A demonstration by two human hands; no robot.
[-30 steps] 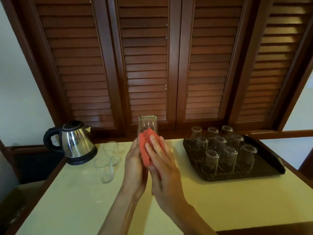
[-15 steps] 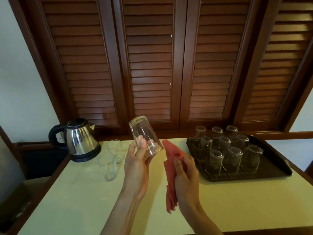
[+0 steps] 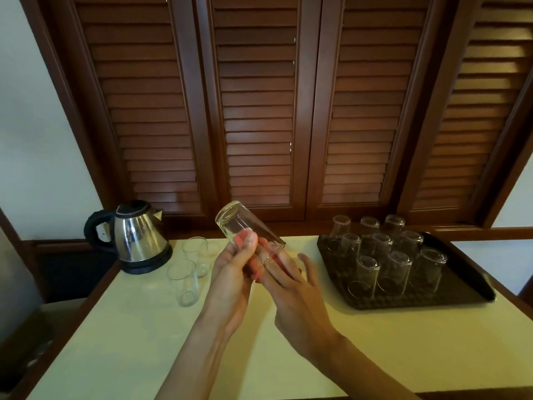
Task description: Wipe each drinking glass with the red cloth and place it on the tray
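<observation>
A glass (image 3: pixel 248 233) is gripped in the left hand (image 3: pixel 233 272), base tilted up-left, mouth toward the right hand (image 3: pixel 291 281), which seems unclenched at the rim. The tray (image 3: pixel 467 272) lies right, nearer that hand.

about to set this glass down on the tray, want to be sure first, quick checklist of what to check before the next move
1. Hold on the glass: ok, the left hand grips it near the rim, tilted, base up and away.
2. Right hand: ok, its fingers are spread at the glass's mouth, not curled round it.
3. Red cloth: cannot tell, only slivers of red show between the hands, so which hand holds it is unclear.
4. Room on the tray: ok, bare mat shows to the right of the inverted glasses.
5. Glasses left to wipe: not ok, two upright glasses stand beside the kettle.
</observation>
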